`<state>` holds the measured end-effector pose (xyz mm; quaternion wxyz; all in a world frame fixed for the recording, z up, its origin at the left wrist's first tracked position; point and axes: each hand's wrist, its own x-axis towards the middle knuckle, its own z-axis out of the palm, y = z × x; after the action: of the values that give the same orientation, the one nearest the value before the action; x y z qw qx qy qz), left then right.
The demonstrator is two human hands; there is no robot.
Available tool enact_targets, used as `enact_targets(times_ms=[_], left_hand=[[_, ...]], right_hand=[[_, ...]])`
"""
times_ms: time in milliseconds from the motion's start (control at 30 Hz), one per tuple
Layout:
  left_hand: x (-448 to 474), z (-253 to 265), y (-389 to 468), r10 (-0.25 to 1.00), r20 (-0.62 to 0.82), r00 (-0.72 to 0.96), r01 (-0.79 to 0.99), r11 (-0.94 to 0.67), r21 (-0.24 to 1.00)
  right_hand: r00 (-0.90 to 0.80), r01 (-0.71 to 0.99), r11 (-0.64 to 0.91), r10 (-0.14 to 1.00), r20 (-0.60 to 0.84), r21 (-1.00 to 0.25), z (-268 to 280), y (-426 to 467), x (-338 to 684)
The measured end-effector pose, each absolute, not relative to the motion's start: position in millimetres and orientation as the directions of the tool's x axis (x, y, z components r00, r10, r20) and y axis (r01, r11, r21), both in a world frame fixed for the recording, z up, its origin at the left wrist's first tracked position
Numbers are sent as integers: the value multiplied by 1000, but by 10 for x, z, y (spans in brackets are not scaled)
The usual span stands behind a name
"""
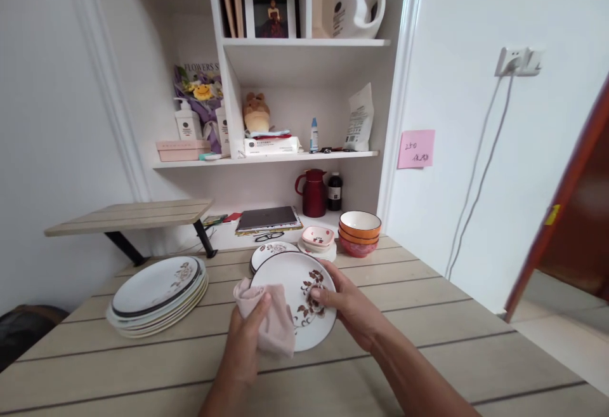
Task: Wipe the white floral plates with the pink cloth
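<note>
A white plate [278,274] with a dark rim and brown flowers is tilted towards me above the table. My right hand [345,303] grips its right edge, thumb on the printed flowers and fingers behind. In my left hand [250,328] is a pale pink cloth [273,322], pressed over the plate's lower left side; the fingers behind it are hidden. Just beyond the held plate lies a small stack of similar plates [269,251], partly covered by it. To the left stands a taller stack of larger plates [152,287], the top one flower-printed.
Orange and red bowls [359,233] are stacked at the back right, beside small pink dishes [318,237]. Behind them are a laptop [266,217], glasses [269,237], a dark red jug [314,193] and a dark bottle [335,191]. A raised wooden shelf [128,216] overhangs the table's left side.
</note>
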<state>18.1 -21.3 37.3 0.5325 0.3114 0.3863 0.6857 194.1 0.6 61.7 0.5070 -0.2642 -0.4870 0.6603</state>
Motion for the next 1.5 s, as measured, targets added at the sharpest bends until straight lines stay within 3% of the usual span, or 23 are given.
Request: enact_targets(times_ms=[233, 400, 567, 733, 1033, 1133, 1233, 1367, 1500], left_hand=[[207, 282, -216, 966, -45, -255, -461, -81, 884], [171, 256, -225, 970, -17, -244, -323, -65, 944], [150, 243, -191, 988, 36, -147, -383, -91, 919], [241, 216, -166, 979, -23, -203, -573, -100, 814], [437, 90, -160, 991, -50, -121, -708, -51, 705], [407, 83, -142, 982, -48, -184, -669, -89, 738], [316, 97, -133, 975, -28, -220, -571, -106, 814], [208, 157, -161, 979, -20, -201, -431, -70, 899], [176, 249, -234, 989, -40, -140, -408, -21, 913]], right_hand=[[-260, -299, 12, 961, 93, -954, 649, 10, 2019], [-242, -203, 44, 966, 94, -978, 654, -18, 1968], [-147, -384, 10, 987, 72, -923, 546, -58, 1808], [-27, -640, -78, 996, -80, -765, 427, -81, 1629], [-23, -788, -108, 989, -146, -606, 243, -15, 1507], [-87, -757, -171, 983, -162, -631, 263, 26, 1564], [-153, -646, -207, 978, -141, -734, 319, 80, 1700], [-223, -491, -177, 972, -73, -853, 464, 78, 1881], [-315, -371, -109, 949, 14, -922, 662, -32, 1993]])
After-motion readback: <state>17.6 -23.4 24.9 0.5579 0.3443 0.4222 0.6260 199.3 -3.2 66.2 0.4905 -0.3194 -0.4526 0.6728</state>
